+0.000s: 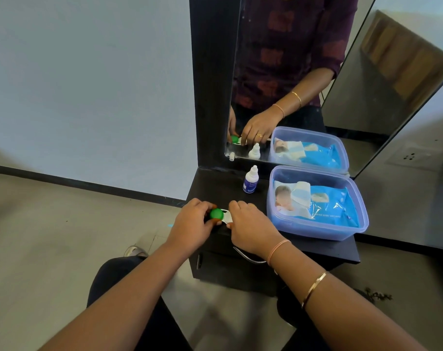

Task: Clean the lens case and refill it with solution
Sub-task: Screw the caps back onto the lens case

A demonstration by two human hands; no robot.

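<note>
The white lens case (226, 217) lies near the front left of the black dresser top (324, 247). Its left well carries a green cap (216, 214). My left hand (192, 224) pinches that green cap between thumb and fingers. My right hand (250, 229) grips the right part of the case, hiding that side and whatever cap is there. A small white solution bottle (250, 179) with a blue label stands upright behind the case, close to the mirror, its cap on.
A clear plastic box (316, 230) holding a blue pack of wet wipes (326, 201) fills the right half of the top. A mirror (291, 72) in a black frame rises behind. A metal drawer handle (248, 258) sits below my right wrist. Floor lies left.
</note>
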